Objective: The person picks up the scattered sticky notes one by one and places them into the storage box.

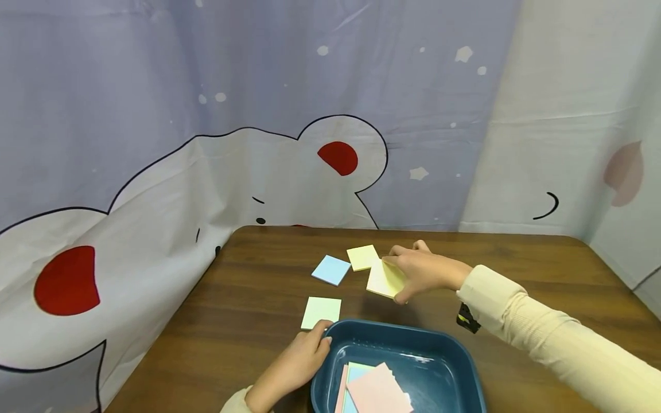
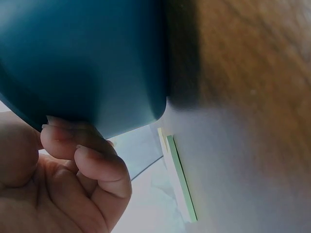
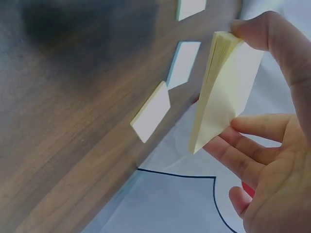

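Observation:
My right hand [image 1: 427,271] pinches a pale yellow sticky note pad [image 3: 226,94] by opposite edges, thumb on one side and fingers on the other. In the right wrist view the pad is tilted, its sheets slightly fanned near the thumb. At the basin's far left corner, my left hand [image 1: 298,360] grips the rim of a dark blue plastic basin [image 1: 397,329]. Inside the basin lie several sticky note pads, a pink pad [image 1: 379,392] on top of blue and green ones. Just beyond the left fingers rests a pale green pad [image 1: 321,311].
A light blue pad [image 1: 331,270] and a smaller yellow pad [image 1: 362,257] lie on the brown wooden table [image 1: 268,269], left of the held pad. Under the right sleeve shows a small black object [image 1: 467,319]. A printed curtain [image 1: 423,115] hangs along the table's far edge.

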{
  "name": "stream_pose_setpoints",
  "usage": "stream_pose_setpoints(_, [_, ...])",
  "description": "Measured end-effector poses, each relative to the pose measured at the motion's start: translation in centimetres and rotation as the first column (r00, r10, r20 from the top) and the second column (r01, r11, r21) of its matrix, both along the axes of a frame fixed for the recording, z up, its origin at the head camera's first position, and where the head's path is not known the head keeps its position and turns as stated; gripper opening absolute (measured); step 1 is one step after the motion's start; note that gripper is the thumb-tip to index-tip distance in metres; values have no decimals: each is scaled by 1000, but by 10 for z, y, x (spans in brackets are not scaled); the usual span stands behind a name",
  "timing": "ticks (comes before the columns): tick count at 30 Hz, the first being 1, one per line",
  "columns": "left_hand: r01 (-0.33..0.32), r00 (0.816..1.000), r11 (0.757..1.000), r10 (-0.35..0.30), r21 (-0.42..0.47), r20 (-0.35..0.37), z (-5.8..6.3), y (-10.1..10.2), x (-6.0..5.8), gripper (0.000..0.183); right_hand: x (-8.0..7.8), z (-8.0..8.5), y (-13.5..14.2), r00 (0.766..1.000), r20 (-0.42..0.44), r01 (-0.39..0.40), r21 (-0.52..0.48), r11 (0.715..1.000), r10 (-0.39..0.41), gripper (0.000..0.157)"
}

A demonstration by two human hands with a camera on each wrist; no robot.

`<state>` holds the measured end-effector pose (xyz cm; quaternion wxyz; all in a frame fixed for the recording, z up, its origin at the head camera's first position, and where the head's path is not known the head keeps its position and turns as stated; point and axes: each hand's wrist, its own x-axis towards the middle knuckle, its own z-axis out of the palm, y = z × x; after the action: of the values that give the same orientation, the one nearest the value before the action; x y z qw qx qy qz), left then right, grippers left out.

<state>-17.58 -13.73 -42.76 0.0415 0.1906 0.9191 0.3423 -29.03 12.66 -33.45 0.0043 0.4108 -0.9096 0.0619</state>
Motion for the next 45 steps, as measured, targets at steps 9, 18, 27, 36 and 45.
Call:
stream_pose_setpoints(9, [2,1000,1000,-2,-19,-9,2,-5,-3,28,26,10,10,1000,5,-4,-49,999,4,73])
stream_pose_setpoints(18, [2,1000,1000,-2,-1,7,1,-7,-4,28,63,18,16,992,130,9,-80,997,1,79])
stream_pose_setpoints(27, [-3,1000,1000,3,2,7,3,-8,-3,27,90,4,23,971,235,-28,-77,997,45,77])
stream_pose_setpoints(36, [-4,1000,1000,4,-3,-4,3,-11,-2,26,106,-15,29,945,311,-82,-66,994,99,75])
stream_pose_setpoints(45, [3,1000,1000,-3,8,1,5,-13,-1,26,111,-37,35,954,219,-199,-41,979,203,76])
